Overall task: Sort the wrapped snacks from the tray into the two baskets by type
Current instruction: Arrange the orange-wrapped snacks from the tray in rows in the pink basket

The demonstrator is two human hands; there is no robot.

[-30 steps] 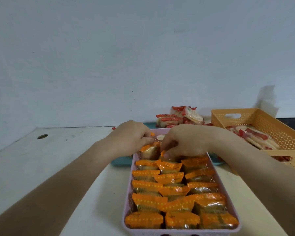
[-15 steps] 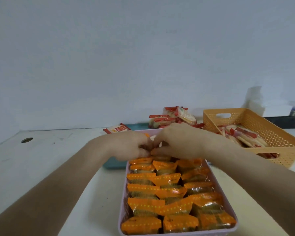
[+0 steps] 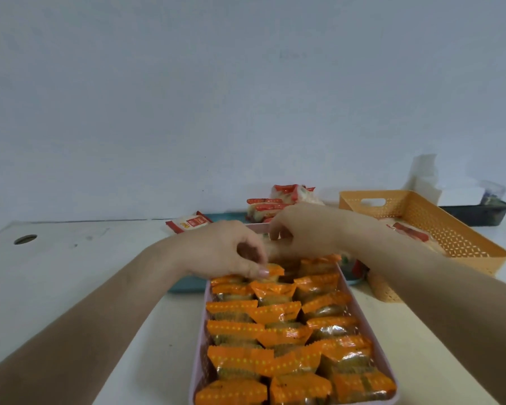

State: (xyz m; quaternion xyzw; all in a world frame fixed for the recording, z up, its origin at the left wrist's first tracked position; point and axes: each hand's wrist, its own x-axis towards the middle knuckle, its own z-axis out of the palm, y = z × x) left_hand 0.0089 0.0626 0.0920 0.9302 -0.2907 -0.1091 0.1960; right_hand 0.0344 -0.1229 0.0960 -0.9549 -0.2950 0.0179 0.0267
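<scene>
Orange snack pinched by left hand at far edge of pink basket, right hand curled, grip unclear

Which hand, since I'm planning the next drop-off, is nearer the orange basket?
Right. The right hand sits just left of the orange basket, over the far end of the pink basket; the left hand, pinching an orange-wrapped snack, is farther left.

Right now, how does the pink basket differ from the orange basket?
The pink basket has solid walls; the orange basket has perforated walls and a handle slot. The pink basket is packed with rows of orange-wrapped snacks; the orange basket shows a few red-wrapped snacks. Both are rectangular and open-topped.
</scene>
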